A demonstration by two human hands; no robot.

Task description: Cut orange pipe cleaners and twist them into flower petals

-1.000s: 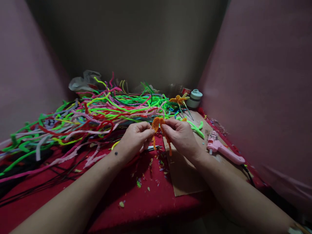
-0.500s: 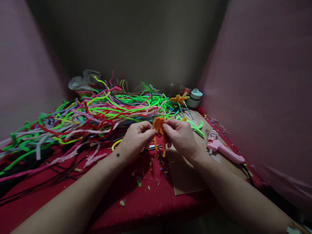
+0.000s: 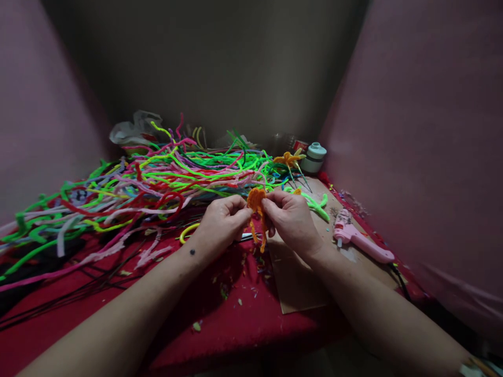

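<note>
Between my two hands is an orange pipe-cleaner piece [image 3: 257, 200], bent into loops at the top, with two loose ends hanging down. My left hand [image 3: 227, 215] pinches its left side between thumb and finger. On the other side, the thumb and forefinger of my right hand [image 3: 288, 215] grip it too. Scissors with a yellow handle [image 3: 187, 233] lie on the red cloth beneath my left hand, partly hidden by it. Behind the right hand lies a bright green pipe-cleaner piece [image 3: 319, 208].
A heap of coloured pipe cleaners [image 3: 157, 178] spreads across the back and left. Orange pipe-cleaner flowers [image 3: 288, 158] on stems stand near a pale jar [image 3: 315, 158]. A pink glue gun [image 3: 361, 241] rests on cardboard [image 3: 298, 288] at the right. Scraps dot the red cloth [image 3: 231, 335].
The hanging ends of the orange piece have shifted slightly and now sit closer together. Both hands keep their pinch in nearly the same place.
</note>
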